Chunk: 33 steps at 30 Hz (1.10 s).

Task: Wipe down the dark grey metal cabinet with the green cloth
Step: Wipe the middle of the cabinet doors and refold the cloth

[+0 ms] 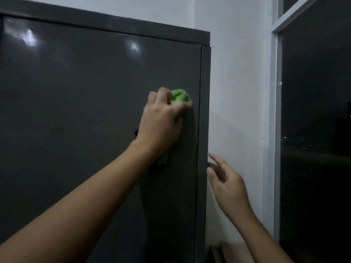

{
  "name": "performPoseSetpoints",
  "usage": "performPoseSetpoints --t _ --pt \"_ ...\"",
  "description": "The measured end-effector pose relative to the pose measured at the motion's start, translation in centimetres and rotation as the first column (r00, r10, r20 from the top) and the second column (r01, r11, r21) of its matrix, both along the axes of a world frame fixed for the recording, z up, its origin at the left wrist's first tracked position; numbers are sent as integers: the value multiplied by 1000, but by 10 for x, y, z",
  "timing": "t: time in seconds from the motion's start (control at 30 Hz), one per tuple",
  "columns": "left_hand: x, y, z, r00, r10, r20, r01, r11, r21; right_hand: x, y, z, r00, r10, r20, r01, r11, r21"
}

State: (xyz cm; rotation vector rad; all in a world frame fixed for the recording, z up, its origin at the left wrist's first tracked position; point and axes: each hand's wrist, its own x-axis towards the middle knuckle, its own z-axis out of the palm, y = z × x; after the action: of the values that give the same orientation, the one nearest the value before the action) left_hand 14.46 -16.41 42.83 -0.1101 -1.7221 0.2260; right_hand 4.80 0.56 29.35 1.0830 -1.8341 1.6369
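Mid-wipe: your left hand (161,118) bunches the cloth (180,96) in a tight grip against the cabinet (76,111) door's upper right, your right hand (226,179) spread and holding nothing just beside the right edge; next, likely sweep left with steady pressure.

Dim corner, night outside.
White wall (237,73) meets a pale-framed window (315,92) at right; glass dark, faint distant lights low down. Tan wooden surface (233,252) at the wall's foot.

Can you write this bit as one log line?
left hand: grips green cloth against cabinet | right hand: open, near cabinet edge
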Motion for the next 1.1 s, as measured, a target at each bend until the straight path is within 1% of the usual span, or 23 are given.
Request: performPoseSetpoints --t 0.07,0.1,0.13,0.17,0.23,0.3,0.37,0.43,0.5,0.53,0.67,0.8,0.93,1.0,1.1 --pt "7 -8 -13 994 10 110 7 988 -153 8 -6 31 998 -15 -56 13 999 -32" --pt "12 -14 -14 989 27 143 3 979 -202 13 -10 45 995 -46 -87 45 999 -12" --pt "17 -21 -11 987 43 153 -8 975 -222 18 -16 56 989 -90 -121 95 995 31" --pt "23 -27 -5 988 58 147 -26 977 -211 23 -23 64 979 -133 -151 147 986 84" --pt "34 -42 15 995 65 79 -55 991 -123 31 -40 71 972 -183 -146 208 960 185" --pt "44 -61 40 998 56 -36 -56 998 -1 35 -56 65 973 -198 -116 221 947 232" --pt "49 -77 63 989 51 -141 -33 992 125 34 -67 56 956 -251 -150 282 928 245" --pt "49 -82 76 978 64 -200 -17 974 227 31 -71 51 938 -301 -174 334 917 219" --pt "45 -76 76 974 81 -213 -25 967 252 30 -74 49 920 -342 -189 377 906 193" --pt "43 -74 71 977 78 -200 -31 974 225 31 -76 48 909 -365 -202 402 897 186" --pt "42 -65 34 999 33 -26 -32 999 19 31 -81 45 862 -440 -253 481 866 134" --pt "49 -63 -34 986 44 159 -25 992 -120 33 -89 38 834 -485 -264 522 848 90" --pt "68 -83 -103 962 57 269 -21 991 -133 50 -106 38 814 -502 -292 527 850 8" --pt "83 -102 -134 953 49 299 -10 991 -131 67 -118 39 807 -453 -379 504 862 43" --pt "110 -135 -173 946 51 319 -9 991 -132 99 -146 35 765 -315 -562 472 867 157"
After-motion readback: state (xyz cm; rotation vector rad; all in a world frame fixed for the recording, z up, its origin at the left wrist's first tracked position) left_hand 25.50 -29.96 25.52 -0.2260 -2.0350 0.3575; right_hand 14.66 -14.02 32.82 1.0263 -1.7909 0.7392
